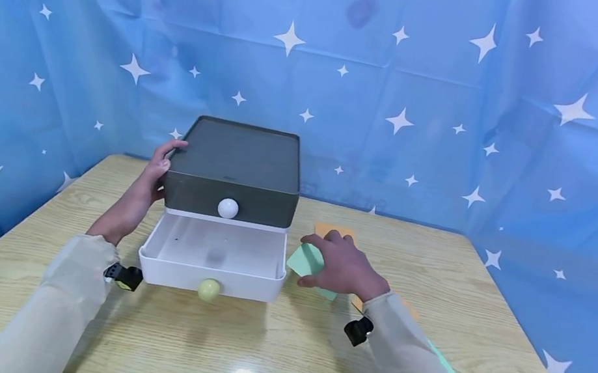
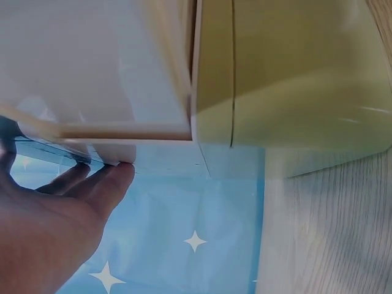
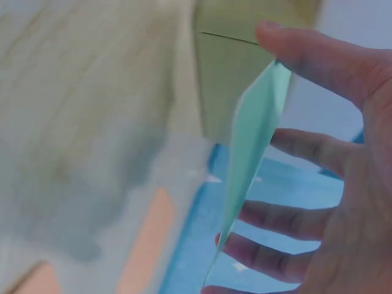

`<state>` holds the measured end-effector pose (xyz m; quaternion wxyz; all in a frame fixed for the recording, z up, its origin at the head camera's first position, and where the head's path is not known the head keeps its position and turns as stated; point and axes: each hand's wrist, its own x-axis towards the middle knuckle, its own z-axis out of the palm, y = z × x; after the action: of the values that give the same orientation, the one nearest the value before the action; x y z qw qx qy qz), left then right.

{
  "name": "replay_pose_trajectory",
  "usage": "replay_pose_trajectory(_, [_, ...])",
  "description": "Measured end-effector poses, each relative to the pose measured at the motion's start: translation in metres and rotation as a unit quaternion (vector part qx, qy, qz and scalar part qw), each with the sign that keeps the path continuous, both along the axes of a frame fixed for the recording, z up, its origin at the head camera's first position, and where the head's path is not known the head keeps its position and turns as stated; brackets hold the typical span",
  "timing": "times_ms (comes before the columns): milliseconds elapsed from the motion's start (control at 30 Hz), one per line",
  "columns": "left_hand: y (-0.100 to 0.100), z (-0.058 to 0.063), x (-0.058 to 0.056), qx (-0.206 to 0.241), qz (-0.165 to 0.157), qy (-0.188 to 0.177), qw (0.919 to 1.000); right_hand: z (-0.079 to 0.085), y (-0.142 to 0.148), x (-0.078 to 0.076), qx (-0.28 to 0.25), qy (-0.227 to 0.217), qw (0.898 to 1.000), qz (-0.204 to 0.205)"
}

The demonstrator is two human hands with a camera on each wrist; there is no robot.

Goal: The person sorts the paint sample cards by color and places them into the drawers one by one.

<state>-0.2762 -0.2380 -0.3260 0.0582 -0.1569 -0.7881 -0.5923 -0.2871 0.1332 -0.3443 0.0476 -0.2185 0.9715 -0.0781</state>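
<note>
A small two-tier drawer box stands on the table, dark grey on top with a white knob. Its white lower drawer is pulled out and bears a pale green knob. My left hand rests against the box's left side, one finger along the top edge; the left wrist view has its fingertips touching the side wall. To the right of the drawer, my right hand pinches a thin mint-green sheet between thumb and fingers. The sheet is bent and tilted.
An orange sheet lies on the table behind my right hand. More orange shows beside my right forearm, and a mint-green piece lies partly hidden by the sleeve. A blue star-patterned curtain hangs behind.
</note>
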Motion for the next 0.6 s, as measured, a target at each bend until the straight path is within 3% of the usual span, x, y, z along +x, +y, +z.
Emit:
replay_pose_trajectory(233, [0.0,0.001,0.001,0.002,0.002,0.004,1.0,0.023,0.005,0.015,-0.029,0.028,0.999,0.032])
replay_pose_trajectory(600, [0.0,0.0,0.001,0.003,0.003,0.004,1.0,0.046,0.011,0.029,-0.042,0.034,0.997,0.049])
